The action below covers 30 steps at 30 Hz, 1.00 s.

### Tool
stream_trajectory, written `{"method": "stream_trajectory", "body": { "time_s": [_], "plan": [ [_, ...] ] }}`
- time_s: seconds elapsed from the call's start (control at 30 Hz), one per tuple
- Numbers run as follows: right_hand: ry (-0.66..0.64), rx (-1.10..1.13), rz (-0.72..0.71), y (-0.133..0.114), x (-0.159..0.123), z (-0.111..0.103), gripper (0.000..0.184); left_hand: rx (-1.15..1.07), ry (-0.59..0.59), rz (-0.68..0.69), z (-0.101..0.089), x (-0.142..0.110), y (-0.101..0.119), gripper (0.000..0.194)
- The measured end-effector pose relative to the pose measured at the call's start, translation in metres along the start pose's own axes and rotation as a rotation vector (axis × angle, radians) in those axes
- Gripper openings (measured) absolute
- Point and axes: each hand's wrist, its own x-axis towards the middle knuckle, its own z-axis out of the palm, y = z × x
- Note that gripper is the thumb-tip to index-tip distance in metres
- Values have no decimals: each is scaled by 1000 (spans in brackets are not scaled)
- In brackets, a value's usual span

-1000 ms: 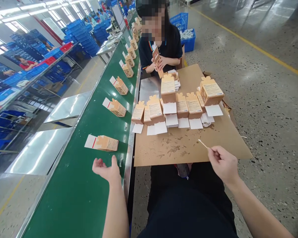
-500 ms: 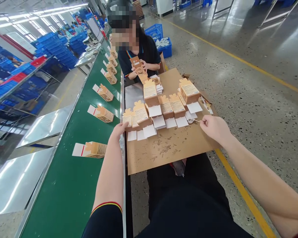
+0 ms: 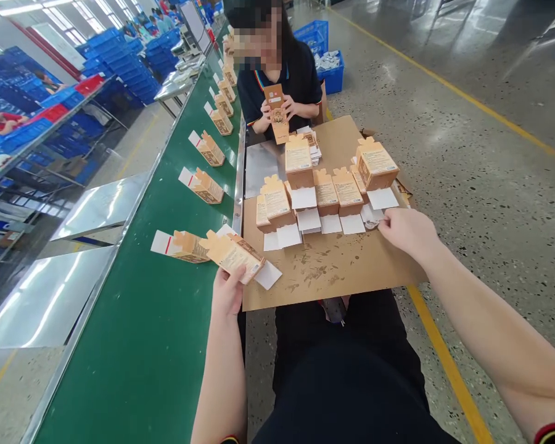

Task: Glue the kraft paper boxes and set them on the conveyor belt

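Observation:
My left hand (image 3: 229, 288) grips a small brown paper carton (image 3: 235, 256) over the conveyor's edge, its white end flap hanging out to the right. Closed in a pinch, my right hand (image 3: 409, 234) is at the small round dish (image 3: 372, 223) by the right end of the carton group. The cotton swab seen in it earlier is now almost wholly hidden behind the fingers. Several standing cartons (image 3: 326, 192) with white flaps are grouped on the cardboard sheet (image 3: 328, 277), some stacked on others.
On my left runs a green conveyor (image 3: 134, 333) carrying a row of cartons, the nearest carton (image 3: 189, 246) just beyond my held one. A co-worker (image 3: 300, 74) across the cardboard holds a flat carton (image 3: 277, 114). Blue crates (image 3: 330, 77) stand on the floor behind.
My left hand went from over the conveyor to the leftmost carton in the group, then lifted it away toward me. My right hand carried the cotton swab forward to the round dish.

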Motion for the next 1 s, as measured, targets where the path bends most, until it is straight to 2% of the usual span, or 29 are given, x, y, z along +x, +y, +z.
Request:
{"method": "stream_trajectory", "body": {
  "time_s": [0.07,0.13,0.23,0.3,0.4,0.47,0.57,0.7,0.87,1.0],
  "plan": [
    [93,103,-27,2,-21,2,30,-2,-40,-19,12,-16,-11,80],
    [139,246,-117,-8,-51,14,27,17,-79,-46,22,-28,-22,82],
    [74,447,-321,-48,-101,55,25,68,-88,-38,32,-37,-35,84],
    [6,489,-447,-80,-129,88,26,114,-85,-7,34,-39,-38,83],
    [0,450,-564,-113,-153,126,30,170,-94,30,34,-40,-40,84],
    [21,417,-608,-120,-157,138,31,185,-93,42,35,-39,-42,86],
    [50,392,-593,-114,-152,140,31,201,-74,70,37,-40,-47,89],
    [124,446,-498,-94,-141,131,30,247,-32,168,44,-50,-57,91],
    [188,569,-387,-72,-141,115,31,572,46,252,50,-74,-68,85],
    [242,620,-351,-67,-148,106,34,681,77,279,54,-82,-74,79]
  ]
}}
